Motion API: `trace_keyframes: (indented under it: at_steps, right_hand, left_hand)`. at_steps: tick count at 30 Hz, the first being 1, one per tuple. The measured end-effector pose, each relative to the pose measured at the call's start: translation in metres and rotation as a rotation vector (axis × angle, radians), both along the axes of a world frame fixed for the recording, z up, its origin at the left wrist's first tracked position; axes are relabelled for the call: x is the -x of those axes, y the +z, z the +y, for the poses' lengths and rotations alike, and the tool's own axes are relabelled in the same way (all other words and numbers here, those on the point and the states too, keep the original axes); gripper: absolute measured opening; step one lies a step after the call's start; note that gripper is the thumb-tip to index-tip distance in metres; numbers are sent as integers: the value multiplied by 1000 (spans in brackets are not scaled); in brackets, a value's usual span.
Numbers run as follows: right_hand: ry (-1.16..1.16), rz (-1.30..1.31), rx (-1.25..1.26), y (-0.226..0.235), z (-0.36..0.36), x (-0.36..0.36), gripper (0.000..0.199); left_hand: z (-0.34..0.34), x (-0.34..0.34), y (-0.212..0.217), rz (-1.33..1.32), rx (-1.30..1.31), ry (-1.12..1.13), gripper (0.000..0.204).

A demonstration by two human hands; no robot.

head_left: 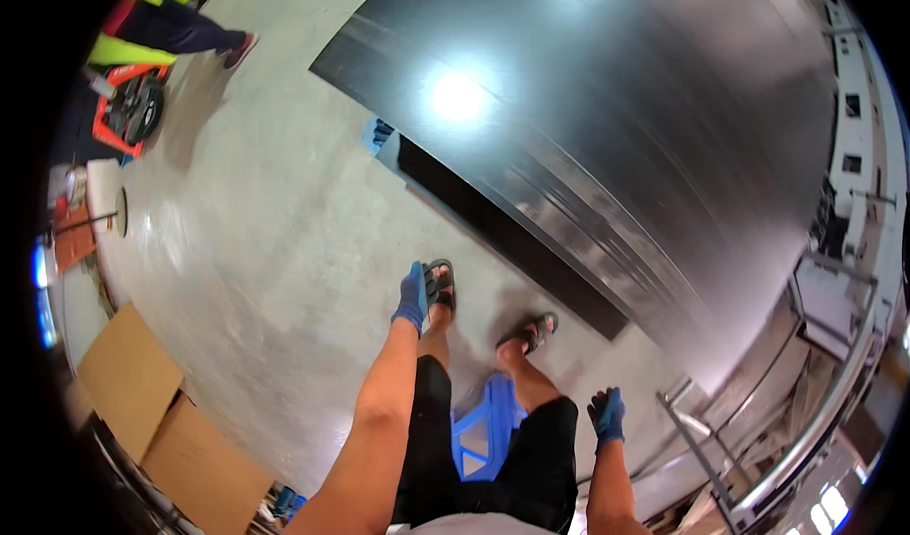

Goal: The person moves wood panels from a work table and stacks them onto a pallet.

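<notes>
My left hand [413,294], in a blue glove with dark fingers, hangs over the floor beside my left sandal [441,285]. Its fingers point forward, loosely apart, and hold nothing visible. Out to the right, my right hand [608,415] wears a matching glove. Its fingers are slightly bent and spaced, with nothing seen in them. Neither hand touches the large stack of dark, glossy sheets [588,90] in front of me. A long dark beam-like piece [512,241] runs under the near edge of the stack.
A blue plastic stool [488,431] shows between my legs. Metal railing [701,450] stands at right, cardboard [133,369] at lower left. At upper left, a person [175,23] walks near an orange wheeled machine [128,108]. A blue object [376,135] pokes out by the stack's left corner.
</notes>
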State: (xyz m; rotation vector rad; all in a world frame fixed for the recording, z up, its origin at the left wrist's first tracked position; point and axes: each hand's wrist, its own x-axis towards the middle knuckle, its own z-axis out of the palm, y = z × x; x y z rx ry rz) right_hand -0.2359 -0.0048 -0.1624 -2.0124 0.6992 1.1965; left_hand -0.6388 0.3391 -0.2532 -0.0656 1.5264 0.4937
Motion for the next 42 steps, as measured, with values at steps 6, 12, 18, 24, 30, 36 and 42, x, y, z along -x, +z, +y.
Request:
trace_keyframes:
  at_steps: [6,12,18,24,30,36,42]
  right_hand:
    - [267,-24,13,101,17,44,35]
    - [666,-163,-200,178,-7,86,32]
    - [458,-232,-47,264,-81,141,31]
    - [210,-27,76,293,-179,197,34]
    - [143,-28,-60,281,-195,176,33]
    - [85,-173,-35,266,-246,89,47]
    - [-69,-215,-95,213,-322,-3,29]
  left_hand:
    - [-63,28,122,163,71,-395,68]
    - [-37,41,188,133,52,-683,66]
    - [52,16,227,109,-116,-865,56]
    - [97,-45,278,60,-261,-876,58]
    - [59,-63,254,781,-1276,-2940,25]
    - [-59,-129,284,279,-1605,-3070,11]
    - [-126,-149,267,210,-1056,-2243,14]
